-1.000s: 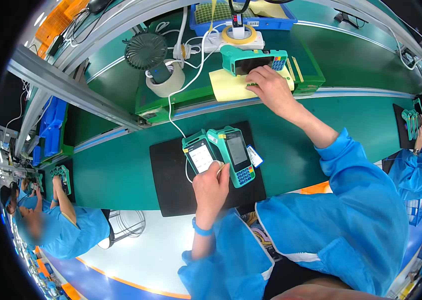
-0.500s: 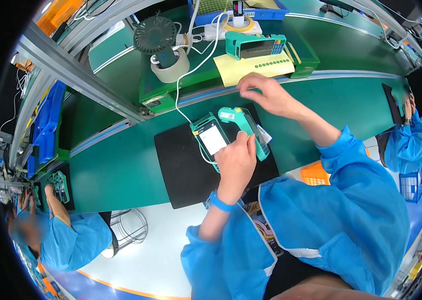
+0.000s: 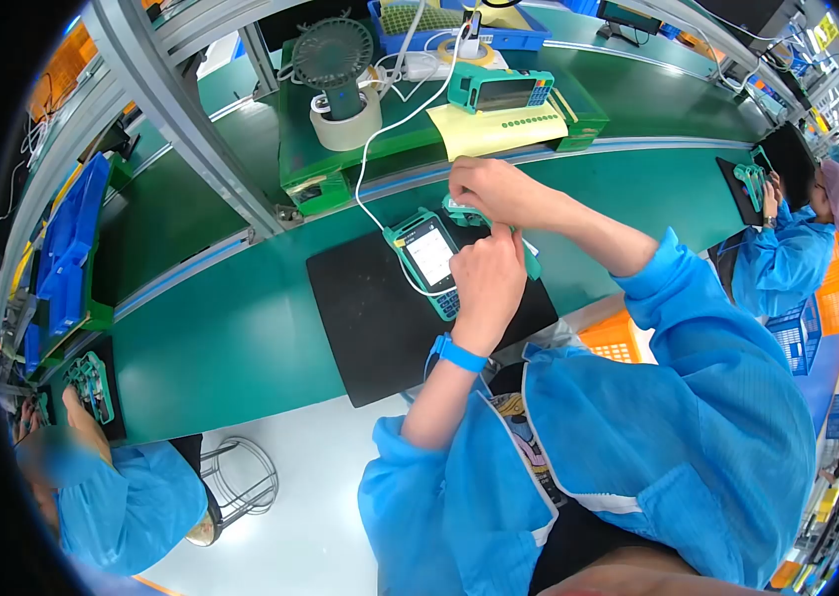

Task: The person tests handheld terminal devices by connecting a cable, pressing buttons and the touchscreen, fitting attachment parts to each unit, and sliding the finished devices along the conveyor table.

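Observation:
A green handheld terminal [image 3: 429, 256] with a lit white screen and a keypad lies on the black mat [image 3: 360, 348], a white cable running to it. Beside it, a second green handheld terminal [image 3: 459, 211] is mostly covered by both hands; only its upper end and a lower edge show. My left hand [image 3: 489, 278], wearing a blue wristband, is closed over the middle of this second terminal. Its fingertips are bunched, and what they pinch is hidden. My right hand [image 3: 504, 191] is bent over the upper end, fingers curled together, their contents not visible.
Behind the mat, a green raised shelf [image 3: 400, 169] bears a small fan [image 3: 332, 60], a tape roll [image 3: 348, 127], yellow paper [image 3: 489, 131] and another terminal [image 3: 499, 91]. A metal post [image 3: 176, 109] rises at left. Co-workers sit at both sides.
My right hand has come down and left from above the mat onto the second terminal's upper end, its fingers curling. My left hand has shifted slightly up and right. The camera view has moved a little.

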The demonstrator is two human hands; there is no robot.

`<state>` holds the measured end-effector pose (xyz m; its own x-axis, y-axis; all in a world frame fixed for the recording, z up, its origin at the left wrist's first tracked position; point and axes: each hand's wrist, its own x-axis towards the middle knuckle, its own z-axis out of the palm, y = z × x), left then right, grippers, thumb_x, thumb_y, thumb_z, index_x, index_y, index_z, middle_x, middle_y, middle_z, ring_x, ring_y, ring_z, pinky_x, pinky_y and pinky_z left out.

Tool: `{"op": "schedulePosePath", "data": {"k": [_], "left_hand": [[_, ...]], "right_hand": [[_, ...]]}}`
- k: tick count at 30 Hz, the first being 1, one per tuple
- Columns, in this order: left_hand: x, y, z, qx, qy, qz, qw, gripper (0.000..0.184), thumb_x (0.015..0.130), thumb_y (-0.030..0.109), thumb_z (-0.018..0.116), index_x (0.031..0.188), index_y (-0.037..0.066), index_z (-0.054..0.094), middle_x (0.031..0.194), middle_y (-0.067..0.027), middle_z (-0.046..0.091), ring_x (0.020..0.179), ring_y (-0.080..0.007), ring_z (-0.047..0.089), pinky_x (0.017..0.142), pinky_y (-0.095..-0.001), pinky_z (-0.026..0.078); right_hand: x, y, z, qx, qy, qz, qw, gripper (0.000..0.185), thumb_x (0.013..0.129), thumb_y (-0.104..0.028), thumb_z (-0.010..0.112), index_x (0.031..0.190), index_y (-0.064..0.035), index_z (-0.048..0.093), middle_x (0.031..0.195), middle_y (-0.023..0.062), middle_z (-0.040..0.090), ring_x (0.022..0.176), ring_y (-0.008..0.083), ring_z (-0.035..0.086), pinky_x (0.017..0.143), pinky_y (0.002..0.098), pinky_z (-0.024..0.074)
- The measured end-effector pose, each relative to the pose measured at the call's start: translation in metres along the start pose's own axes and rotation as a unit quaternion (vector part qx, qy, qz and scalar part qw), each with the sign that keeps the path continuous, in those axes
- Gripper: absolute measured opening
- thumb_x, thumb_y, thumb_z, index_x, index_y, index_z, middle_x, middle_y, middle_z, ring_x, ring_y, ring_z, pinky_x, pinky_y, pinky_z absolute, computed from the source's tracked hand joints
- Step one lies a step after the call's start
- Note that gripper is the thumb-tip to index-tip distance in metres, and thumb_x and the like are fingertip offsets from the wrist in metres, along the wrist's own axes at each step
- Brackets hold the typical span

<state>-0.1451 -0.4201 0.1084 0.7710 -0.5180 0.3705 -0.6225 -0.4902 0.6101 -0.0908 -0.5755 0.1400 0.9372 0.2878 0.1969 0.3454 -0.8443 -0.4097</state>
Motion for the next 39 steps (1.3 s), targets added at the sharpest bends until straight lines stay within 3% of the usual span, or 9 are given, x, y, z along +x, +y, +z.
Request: {"op": "schedulePosePath", "data": {"k": [4,13,17,25,29,30,33,37,39], "left_hand": [[0.002,-0.008,0.002,0.003,0.005,0.005,1.0,0.023,0.104,0.024,0.067,0.099,0.002,0.07,0.07,-0.0203,0.073,0.066,-0.0418,0.074,0.062,-0.0538,0.057],[-0.016,-0.029,-0.001,-0.059,-0.008,0.0,0.998,0.031,0.106,0.03,0.065,0.091,0.003,0.068,0.071,-0.0228,0.071,0.072,-0.0476,0.072,0.065,-0.0579,0.055],[-0.019,-0.056,0.0,-0.126,-0.009,-0.004,0.992,0.031,0.107,0.031,0.064,0.092,0.004,0.067,0.072,-0.0237,0.069,0.075,-0.0499,0.07,0.066,-0.0604,0.052],[-0.033,-0.068,-0.001,-0.155,-0.034,-0.038,0.987,0.037,0.109,0.034,0.061,0.088,0.003,0.063,0.078,-0.0261,0.07,0.081,-0.0526,0.068,0.068,-0.0609,0.051],[-0.033,-0.078,-0.007,-0.398,-0.033,-0.11,0.91,0.03,0.108,0.025,0.064,0.09,0.002,0.069,0.066,-0.0068,0.066,0.056,-0.0163,0.062,0.053,-0.0353,0.045],[-0.038,-0.08,-0.019,-0.378,0.0,-0.131,0.916,0.027,0.107,0.022,0.065,0.09,0.002,0.07,0.066,0.0017,0.06,0.058,-0.0027,0.051,0.052,-0.025,0.038],[-0.057,-0.074,-0.068,-0.283,0.125,-0.122,0.943,0.022,0.108,0.019,0.064,0.096,0.001,0.071,0.067,-0.0016,0.063,0.058,-0.0059,0.055,0.054,-0.028,0.042],[-0.091,-0.074,-0.106,0.041,0.292,-0.108,0.949,0.011,0.104,0.014,0.074,0.101,0.004,0.075,0.076,-0.0125,0.073,0.059,-0.0309,0.068,0.055,-0.04,0.051],[-0.104,-0.075,-0.117,0.128,0.347,-0.058,0.927,0.01,0.103,0.013,0.076,0.101,0.003,0.075,0.078,-0.0119,0.074,0.06,-0.0309,0.068,0.054,-0.0402,0.051]], "right_hand": [[0.01,-0.001,-0.001,-0.038,-0.033,0.042,0.998,0.02,0.09,-0.008,0.078,0.106,0.001,0.071,0.102,0.0177,0.075,0.096,0.0397,0.073,0.085,0.0471,0.0576],[-0.04,0.002,0.026,0.105,0.269,0.131,0.949,0.055,0.094,-0.023,0.084,0.14,0.0021,0.065,0.126,0.0213,0.075,0.115,0.0336,0.075,0.099,0.0414,0.0585],[-0.1,-0.022,0.051,0.183,0.265,0.128,0.938,0.076,0.095,-0.027,0.079,0.16,-0.0021,0.048,0.16,0.0251,0.052,0.15,0.0375,0.051,0.121,0.049,0.0432],[-0.121,-0.059,0.1,-0.019,0.194,0.106,0.975,0.09,0.095,-0.023,0.075,0.169,-0.0021,0.029,0.175,0.0294,0.025,0.161,0.0492,0.028,0.13,0.0545,0.0282],[-0.12,-0.058,0.103,-0.042,0.199,0.139,0.969,0.086,0.098,-0.023,0.072,0.17,-0.0016,0.028,0.174,0.029,0.025,0.16,0.0494,0.027,0.13,0.0553,0.0276],[-0.12,-0.057,0.103,-0.051,0.197,0.144,0.968,0.086,0.099,-0.024,0.071,0.169,-0.0012,0.027,0.175,0.0289,0.025,0.16,0.0495,0.027,0.13,0.0556,0.0268],[-0.118,-0.057,0.106,-0.067,0.189,0.157,0.967,0.085,0.101,-0.027,0.068,0.169,0.0,0.026,0.175,0.0293,0.024,0.16,0.0502,0.026,0.13,0.057,0.0249],[-0.119,-0.057,0.11,-0.083,0.202,0.16,0.963,0.084,0.103,-0.029,0.066,0.169,0.0014,0.026,0.174,0.032,0.023,0.159,0.0521,0.025,0.129,0.0607,0.0237],[-0.119,-0.059,0.11,-0.091,0.215,0.159,0.959,0.083,0.102,-0.027,0.067,0.169,0.0021,0.026,0.173,0.0332,0.023,0.159,0.0526,0.025,0.129,0.0621,0.0234]]}}
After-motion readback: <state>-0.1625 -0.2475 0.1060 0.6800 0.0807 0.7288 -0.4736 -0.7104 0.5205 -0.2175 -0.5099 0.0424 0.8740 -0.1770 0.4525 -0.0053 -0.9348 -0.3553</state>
